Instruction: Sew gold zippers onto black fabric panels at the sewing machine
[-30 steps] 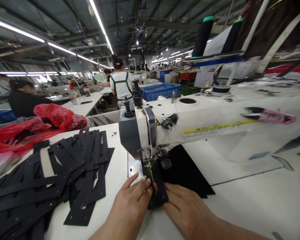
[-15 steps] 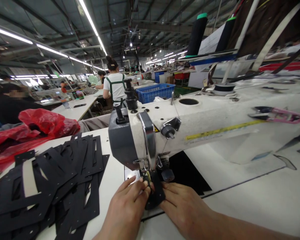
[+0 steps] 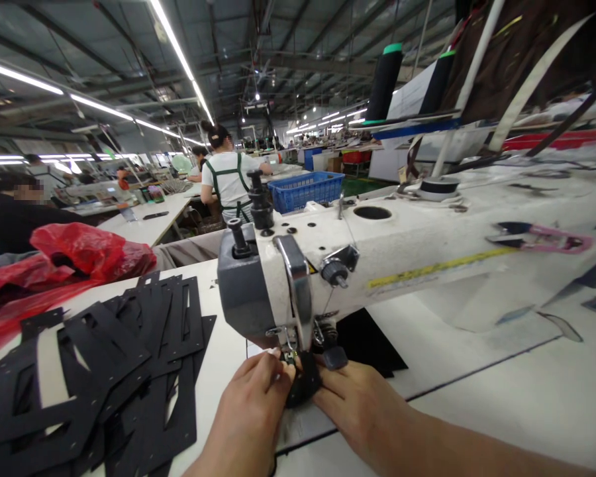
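Note:
A black piece [image 3: 304, 384] lies under the needle area of a white and grey sewing machine [image 3: 246, 285]. My left hand [image 3: 258, 391] is at its left edge, the fingers pinched together close to the presser foot; a small pale bit shows at the fingertips. On the right side of the piece rests my right hand [image 3: 360, 397], fingers together and pressed on it, their tips partly hidden behind the machine's parts. A larger black sheet [image 3: 370, 341] lies flat behind my right hand.
Cut black frames [image 3: 173, 331] are heaped on the left of the table, beside red plastic [image 3: 89, 252]. Pink-handled snips [image 3: 561, 238] lie on the machine arm. Black thread cones [image 3: 385, 83] stand at the back right. A person [image 3: 228, 172] stands beyond, near a blue basket [image 3: 305, 192].
My left hand's fingers have drawn into a tighter pinch by the presser foot. The black piece has shifted slightly in under the machine. The person beyond now has an arm stretched out to the right.

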Motion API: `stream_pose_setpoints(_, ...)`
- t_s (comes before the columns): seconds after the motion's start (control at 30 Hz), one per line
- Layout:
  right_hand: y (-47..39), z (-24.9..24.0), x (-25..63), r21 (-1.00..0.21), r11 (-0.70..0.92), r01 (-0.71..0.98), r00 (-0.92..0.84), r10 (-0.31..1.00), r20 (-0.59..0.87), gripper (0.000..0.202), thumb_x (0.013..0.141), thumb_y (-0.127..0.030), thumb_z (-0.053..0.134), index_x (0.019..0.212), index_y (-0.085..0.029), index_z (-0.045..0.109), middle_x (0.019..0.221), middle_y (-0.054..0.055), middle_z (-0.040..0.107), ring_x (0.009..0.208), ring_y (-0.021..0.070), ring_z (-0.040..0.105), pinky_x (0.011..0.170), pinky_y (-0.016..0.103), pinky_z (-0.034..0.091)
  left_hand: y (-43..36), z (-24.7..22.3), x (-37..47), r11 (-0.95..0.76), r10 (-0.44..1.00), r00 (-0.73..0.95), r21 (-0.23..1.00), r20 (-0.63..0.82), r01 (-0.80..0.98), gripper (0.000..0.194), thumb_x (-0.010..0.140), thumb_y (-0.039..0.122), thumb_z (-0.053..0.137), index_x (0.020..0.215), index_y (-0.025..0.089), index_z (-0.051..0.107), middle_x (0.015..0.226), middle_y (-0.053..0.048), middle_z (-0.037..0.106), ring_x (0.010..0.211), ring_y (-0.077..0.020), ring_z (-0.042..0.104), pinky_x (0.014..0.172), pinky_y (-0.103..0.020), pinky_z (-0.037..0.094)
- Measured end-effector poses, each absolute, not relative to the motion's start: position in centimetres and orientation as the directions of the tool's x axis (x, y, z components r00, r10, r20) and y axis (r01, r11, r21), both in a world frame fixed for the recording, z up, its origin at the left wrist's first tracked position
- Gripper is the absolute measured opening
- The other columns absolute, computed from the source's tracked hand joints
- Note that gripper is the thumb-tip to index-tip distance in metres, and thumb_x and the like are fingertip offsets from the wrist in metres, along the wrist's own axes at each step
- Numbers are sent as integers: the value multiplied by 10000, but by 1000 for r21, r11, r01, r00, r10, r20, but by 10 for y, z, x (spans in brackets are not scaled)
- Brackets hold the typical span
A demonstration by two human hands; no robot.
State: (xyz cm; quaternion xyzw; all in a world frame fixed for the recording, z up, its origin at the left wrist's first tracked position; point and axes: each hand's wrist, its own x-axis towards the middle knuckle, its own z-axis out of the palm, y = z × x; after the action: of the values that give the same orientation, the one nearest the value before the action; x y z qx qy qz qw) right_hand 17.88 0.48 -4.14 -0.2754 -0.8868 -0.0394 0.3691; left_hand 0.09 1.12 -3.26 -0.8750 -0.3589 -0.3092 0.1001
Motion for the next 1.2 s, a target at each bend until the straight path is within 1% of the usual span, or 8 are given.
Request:
stream_pose_setpoints(0.1,-1,-45,180,-75,829,554,-557,436,706,365,913,-108,309,802,-80,655,833,125,644,811,217,583,770,315,520,2,-31,-4,-773,478,639,-56,602,632,265,884,84,344,918,167,594,861,-55,652,826,-164,633,792,-309,532)
stream_pose_setpoints(0.17,-4,-47,182,-73,822,564,-567,450,690,361,907,-104,313,823,-81,663,834,128,642,841,221,578,814,324,511,-4,-29,-6,-786,438,673,-110,596,609,288,915,85,319,908,159,596,885,-44,670,836,-144,642,829,-302,520)
stream_pose_setpoints(0.37,-2,-42,183,-128,829,544,-593,488,640,348,836,-35,318,860,-97,660,837,119,641,849,216,580,847,338,504,-2,-26,-3,-784,462,660,-75,593,617,324,918,51,292,855,150,594,792,-28,656,718,-118,648,811,-317,528)
stream_pose_setpoints(0.5,1,-36,183,-165,832,530,-581,498,644,314,803,-17,357,880,-101,650,890,121,644,911,222,575,859,333,493,7,-39,-1,-782,457,637,-60,620,620,285,918,71,324,837,151,584,771,-28,637,711,-131,637,805,-331,524)
stream_pose_setpoints(0.67,7,-31,183,-213,833,511,-610,526,592,312,812,-29,375,979,-124,621,930,114,636,921,208,572,828,322,499,15,-46,-3,-767,464,626,-70,626,638,239,906,86,354,851,142,580,790,-53,613,740,-164,622,797,-336,524)
stream_pose_setpoints(0.87,12,-28,181,-211,827,521,-596,529,604,279,819,-35,364,916,-125,610,811,96,627,850,200,590,751,299,517,19,-36,-4,-763,452,642,-104,619,638,255,919,125,337,869,115,587,775,-84,597,733,-195,595,652,-306,549)
stream_pose_setpoints(0.97,12,-27,181,-199,821,534,-604,536,590,272,824,-32,360,891,-124,607,815,101,625,857,198,588,748,297,514,20,-38,-4,-746,454,632,-119,628,655,276,927,134,325,856,131,591,796,-83,596,758,-199,589,663,-315,549)
stream_pose_setpoints(1.2,13,-30,182,-226,808,544,-608,565,558,258,824,-51,390,960,-111,600,913,113,631,891,225,574,794,359,500,21,-45,-3,-719,504,601,-84,620,690,234,904,95,363,828,134,580,771,-69,574,749,-198,571,658,-314,539)
